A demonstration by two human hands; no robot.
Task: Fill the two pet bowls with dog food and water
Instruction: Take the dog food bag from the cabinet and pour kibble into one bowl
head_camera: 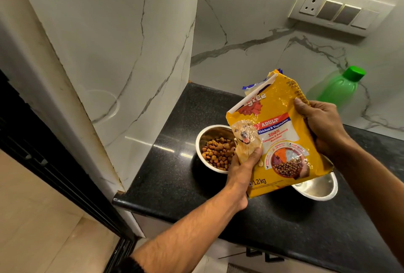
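Note:
I hold a yellow dog food bag (277, 133) above the black counter, its torn top pointing up and away. My left hand (242, 170) grips its lower left corner and my right hand (321, 126) grips its right edge. Under the bag's left side stands a steel bowl (200, 141) holding brown kibble (216, 152). A second steel bowl (317, 187) sits to the right, mostly hidden by the bag; the part I see holds nothing. A green water bottle (341, 89) with a green cap stands at the back right against the wall.
The black counter (175, 185) ends at a marble wall on the left and at the back. A switch and socket panel (336, 9) is mounted on the back wall. The counter's front edge runs below my forearms, with the floor at lower left.

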